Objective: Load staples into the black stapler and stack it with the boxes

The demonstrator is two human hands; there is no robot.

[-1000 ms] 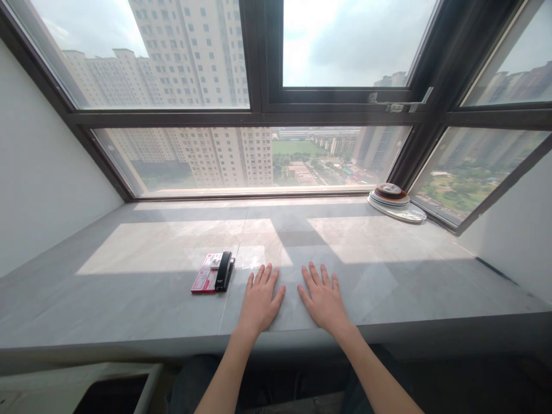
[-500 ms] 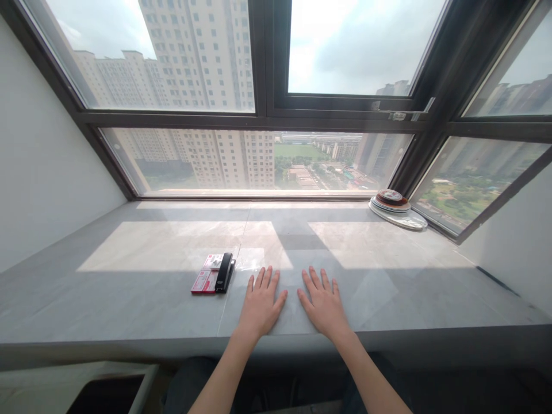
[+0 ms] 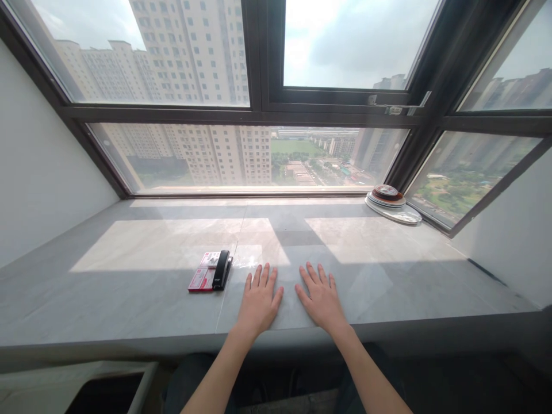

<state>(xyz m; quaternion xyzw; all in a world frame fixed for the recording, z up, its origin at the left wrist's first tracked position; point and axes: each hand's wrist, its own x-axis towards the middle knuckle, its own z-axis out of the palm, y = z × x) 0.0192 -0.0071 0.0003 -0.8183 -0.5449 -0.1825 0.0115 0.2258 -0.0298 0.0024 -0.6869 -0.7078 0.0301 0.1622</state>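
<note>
My left hand (image 3: 259, 300) lies palm down on the grey stone sill (image 3: 138, 307), fingers stretched out and holding nothing. My right hand (image 3: 321, 296) rests flat beside it, its fingers spread too, with a gap between the two thumbs. Left of my left hand, and apart from it, a black stapler (image 3: 221, 270) lies along the right side of a red and white flat box (image 3: 201, 280). A small whitish item (image 3: 213, 260) sits on the box's far part; I cannot make out its kind. Just beyond my left fingertips is a clear, shiny plastic sheet or bag (image 3: 249, 255).
A stack of round plates or discs (image 3: 387, 198) stands in the far right corner against the window frame (image 3: 302, 115). White walls (image 3: 43, 167) close both sides. Below the sill's front edge, a pale box-like piece with a dark opening (image 3: 107, 394) stands at the lower left.
The view has shifted slightly, so everything sits a little farther left and higher in the picture. Both hands stay flat in the same places on the sill.
</note>
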